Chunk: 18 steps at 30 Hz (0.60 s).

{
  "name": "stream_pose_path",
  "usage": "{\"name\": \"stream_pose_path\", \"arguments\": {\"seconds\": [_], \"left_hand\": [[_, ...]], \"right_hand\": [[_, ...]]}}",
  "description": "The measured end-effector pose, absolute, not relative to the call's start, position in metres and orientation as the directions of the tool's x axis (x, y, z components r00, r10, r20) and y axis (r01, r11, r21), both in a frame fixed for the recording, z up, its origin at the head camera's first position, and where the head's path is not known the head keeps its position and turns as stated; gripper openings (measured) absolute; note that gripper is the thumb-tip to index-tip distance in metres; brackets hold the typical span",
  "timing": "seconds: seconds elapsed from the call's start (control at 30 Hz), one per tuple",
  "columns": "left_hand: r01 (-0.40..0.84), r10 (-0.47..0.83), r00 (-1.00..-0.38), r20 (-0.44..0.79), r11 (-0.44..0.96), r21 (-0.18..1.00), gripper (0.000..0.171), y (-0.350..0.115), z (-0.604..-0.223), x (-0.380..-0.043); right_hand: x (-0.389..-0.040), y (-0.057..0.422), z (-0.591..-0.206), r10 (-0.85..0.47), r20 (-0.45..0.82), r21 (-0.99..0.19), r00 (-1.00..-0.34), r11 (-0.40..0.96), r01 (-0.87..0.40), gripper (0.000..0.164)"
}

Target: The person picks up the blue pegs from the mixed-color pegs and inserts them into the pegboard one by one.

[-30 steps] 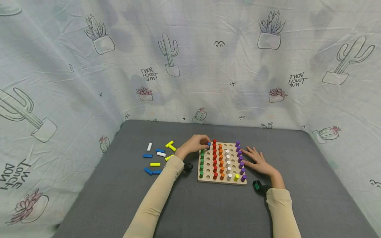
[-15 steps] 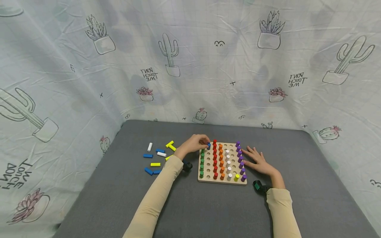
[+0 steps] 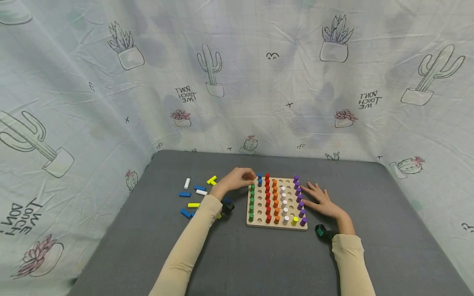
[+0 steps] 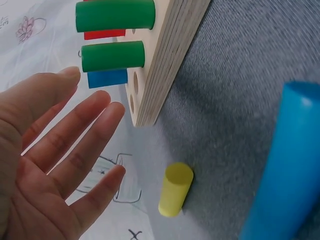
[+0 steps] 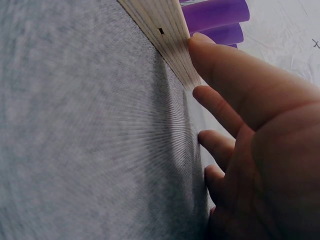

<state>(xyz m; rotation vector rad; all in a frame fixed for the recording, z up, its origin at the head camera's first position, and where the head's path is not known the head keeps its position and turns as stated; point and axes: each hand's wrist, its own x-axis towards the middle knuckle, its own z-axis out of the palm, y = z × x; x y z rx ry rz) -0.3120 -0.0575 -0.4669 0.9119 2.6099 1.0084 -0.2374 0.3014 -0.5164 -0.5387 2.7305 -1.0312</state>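
A square wooden pegboard (image 3: 259,225) stands on the grey table with upright pegs in rows by colour. At its back left two blue pegs (image 3: 260,183) stand one behind the other, between the green pegs (image 3: 252,201) and the red pegs (image 3: 268,203). My left hand (image 3: 237,179) hovers at the board's back left corner; in the left wrist view its fingers are extended and hold nothing. My right hand (image 3: 321,202) lies spread at the right side, by the purple pegs (image 3: 299,198). In the right wrist view its thumb touches the board's edge (image 5: 167,37).
Loose pegs lie left of the board, among them a white peg (image 3: 187,183), a blue peg (image 3: 184,194) and a yellow peg (image 3: 194,205). My left forearm partly covers some of them. A patterned cloth (image 3: 237,82) hangs behind the table.
My left hand has let go of the blue peg at the back left and moved a little left, away from it. The right hand has stayed in place.
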Motion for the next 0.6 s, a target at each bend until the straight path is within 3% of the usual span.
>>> {"name": "stream_pose_path", "arguments": {"seconds": [0.6], "left_hand": [[0.48,0.616,-0.787,0.012,0.601,0.639,0.021,-0.081,-0.462,-0.298]], "right_hand": [[-0.235,0.301,-0.516,-0.391,-0.034,-0.665,-0.92,0.696,-0.271,0.061]]}}
